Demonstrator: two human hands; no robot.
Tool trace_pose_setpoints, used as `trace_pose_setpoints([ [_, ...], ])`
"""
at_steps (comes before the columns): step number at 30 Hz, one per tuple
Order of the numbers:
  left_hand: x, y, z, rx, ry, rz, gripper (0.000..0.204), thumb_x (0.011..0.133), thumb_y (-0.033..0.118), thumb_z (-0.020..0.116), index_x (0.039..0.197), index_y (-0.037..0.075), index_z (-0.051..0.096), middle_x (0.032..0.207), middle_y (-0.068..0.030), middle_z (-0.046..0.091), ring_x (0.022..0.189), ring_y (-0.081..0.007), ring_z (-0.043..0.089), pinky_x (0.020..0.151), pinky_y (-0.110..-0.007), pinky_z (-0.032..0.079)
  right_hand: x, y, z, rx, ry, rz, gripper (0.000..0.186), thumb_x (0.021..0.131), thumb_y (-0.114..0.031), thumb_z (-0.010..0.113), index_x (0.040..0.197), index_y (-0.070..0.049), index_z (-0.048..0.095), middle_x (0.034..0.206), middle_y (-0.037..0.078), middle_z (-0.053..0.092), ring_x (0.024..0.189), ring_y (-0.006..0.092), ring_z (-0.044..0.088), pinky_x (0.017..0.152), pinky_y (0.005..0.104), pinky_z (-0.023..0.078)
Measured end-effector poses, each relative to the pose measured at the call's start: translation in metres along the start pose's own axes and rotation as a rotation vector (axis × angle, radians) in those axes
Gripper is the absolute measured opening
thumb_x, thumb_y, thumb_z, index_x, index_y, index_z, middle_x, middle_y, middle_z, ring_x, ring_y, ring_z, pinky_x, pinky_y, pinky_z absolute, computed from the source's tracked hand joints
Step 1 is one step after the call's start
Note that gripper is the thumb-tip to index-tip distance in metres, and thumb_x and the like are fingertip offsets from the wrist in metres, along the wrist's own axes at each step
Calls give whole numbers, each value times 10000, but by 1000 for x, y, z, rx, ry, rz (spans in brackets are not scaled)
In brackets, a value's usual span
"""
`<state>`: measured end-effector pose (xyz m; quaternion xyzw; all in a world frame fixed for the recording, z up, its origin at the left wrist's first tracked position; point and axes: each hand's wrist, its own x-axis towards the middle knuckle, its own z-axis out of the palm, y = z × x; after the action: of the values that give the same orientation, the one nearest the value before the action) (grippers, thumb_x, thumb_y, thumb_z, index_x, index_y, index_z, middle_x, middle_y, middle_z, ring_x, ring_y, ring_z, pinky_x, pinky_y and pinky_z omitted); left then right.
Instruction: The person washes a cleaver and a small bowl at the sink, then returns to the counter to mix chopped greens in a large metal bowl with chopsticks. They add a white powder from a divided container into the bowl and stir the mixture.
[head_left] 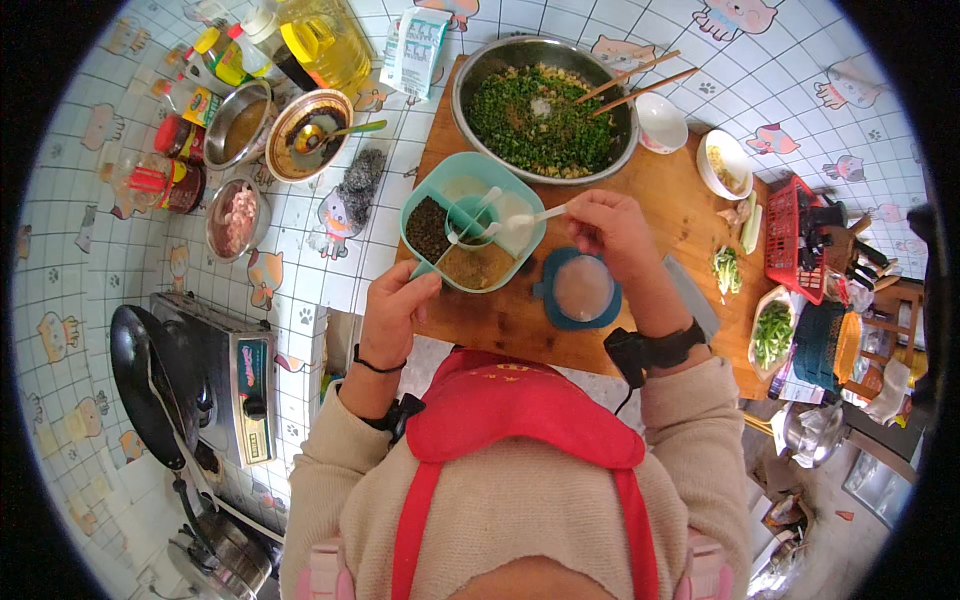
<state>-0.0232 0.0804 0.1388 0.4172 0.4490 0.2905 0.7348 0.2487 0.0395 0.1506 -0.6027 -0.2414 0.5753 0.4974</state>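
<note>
My left hand (392,315) grips the near-left edge of a teal divided seasoning box (478,158), which is above the wooden board. Inside it are dark granules, a tan powder and white seasonings in separate compartments, with small white spoons near the middle. Between the fingers of my right hand (612,235) is the handle of a small white spoon (545,213); its bowl end is at the white seasoning in the right compartment. Beyond the box stands a large steel bowl (462,112) of chopped greens and yellowish bits, with a pale patch on top and wooden chopsticks (645,88) leaning in it.
A blue lid-like piece (548,292) lies below my right hand. White bowls (662,122), chopped greens and a red basket (795,240) line the right side. Bottles (325,50), small bowls, pink meat (238,215) and a gas stove (235,400) with a black pan are left.
</note>
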Motion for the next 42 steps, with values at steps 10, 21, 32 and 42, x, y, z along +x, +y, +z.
trace_pose_setpoints([
  [10, -3, -4, -14, -23, 18, 21, 124, 791, 164, 576, 772, 41, 573, 586, 35, 479, 479, -39, 389, 446, -178, 270, 72, -65, -28, -8, 273, -342, 124, 770, -126, 601, 766, -3, 610, 617, 41, 582, 447, 84, 492, 378, 203, 317],
  [21, -4, -13, -25, 0, 29, 4, 151, 794, 186, 572, 760, 39, 563, 588, 21, 483, 486, -51, 403, 452, -187, 294, 83, -52, -61, -113, 439, -371, 149, 774, -147, 619, 754, 1, 624, 613, 34, 578, 458, 100, 496, 409, 218, 356],
  [32, -2, -15, -14, -24, -3, -22, 122, 782, 179, 605, 754, 62, 585, 613, 47, 500, 496, -24, 400, 442, -169, 277, 53, -29, -51, -1194, 677, -801, 126, 798, -144, 595, 825, -28, 634, 669, 44, 589, 626, 115, 562, 561, 257, 438],
  [42, -4, -15, -4, 20, -19, -11, 116, 777, 175, 614, 769, 61, 597, 642, 45, 510, 499, -25, 401, 442, -166, 287, -6, -7, 19, -883, 2, -695, 147, 779, -175, 564, 774, -33, 605, 709, 127, 570, 626, 280, 558, 576, 339, 453],
])
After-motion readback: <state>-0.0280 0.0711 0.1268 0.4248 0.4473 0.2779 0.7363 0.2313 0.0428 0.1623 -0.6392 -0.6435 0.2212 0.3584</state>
